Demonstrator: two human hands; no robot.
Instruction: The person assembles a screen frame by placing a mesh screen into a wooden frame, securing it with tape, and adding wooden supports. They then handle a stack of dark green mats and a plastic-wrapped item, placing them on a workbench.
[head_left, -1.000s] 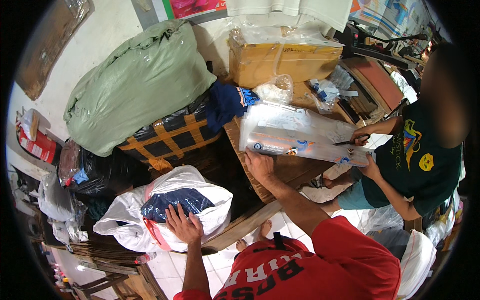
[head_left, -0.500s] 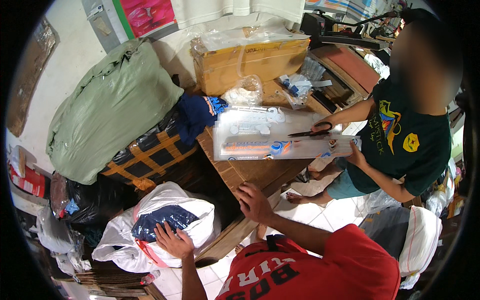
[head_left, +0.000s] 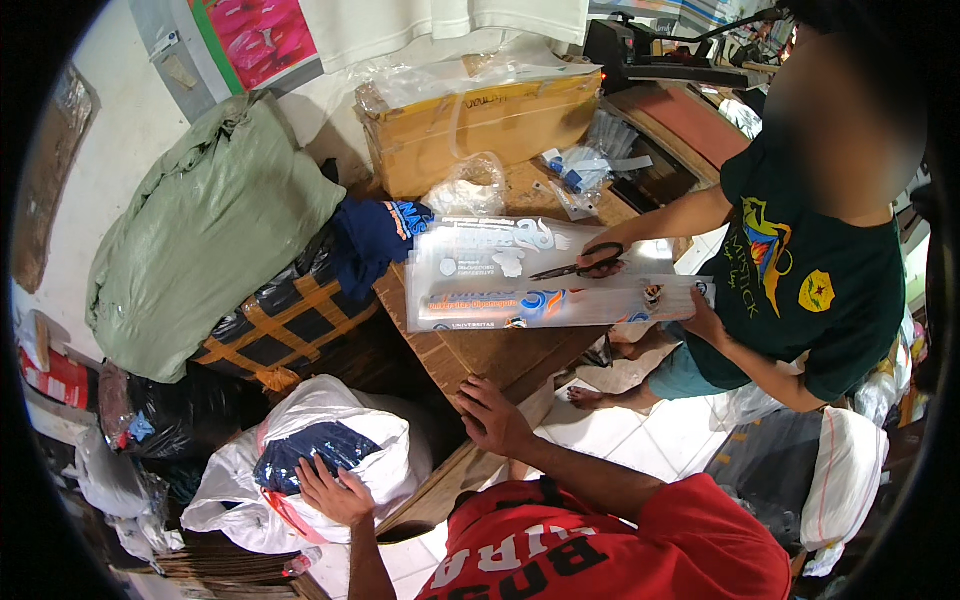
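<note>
My left hand (head_left: 335,492) lies with fingers spread on a dark blue, plastic-wrapped bundle (head_left: 318,447) in the mouth of a white sack (head_left: 290,410). My right hand (head_left: 495,418) rests on the near edge of a brown wooden table (head_left: 440,365), fingers loosely bent and apart, nothing held. Across the table, another person grips black-handled scissors (head_left: 578,265) in one hand. That person's other hand holds the right end of printed clear plastic sheets (head_left: 590,305), which lie over the table. The scissor blades lie over the sheets; whether they cut cannot be made out.
A taped cardboard box (head_left: 480,130) stands at the back of the table. Left are a large grey-green sack (head_left: 210,240), a black parcel with brown tape (head_left: 290,325) and a navy printed cloth (head_left: 365,240). Another white sack (head_left: 845,480) lies at right.
The other person's scissors have moved left along the plastic sheets. My left hand stays on the blue bundle and my right on the table edge, while the whole view has shifted slightly.
</note>
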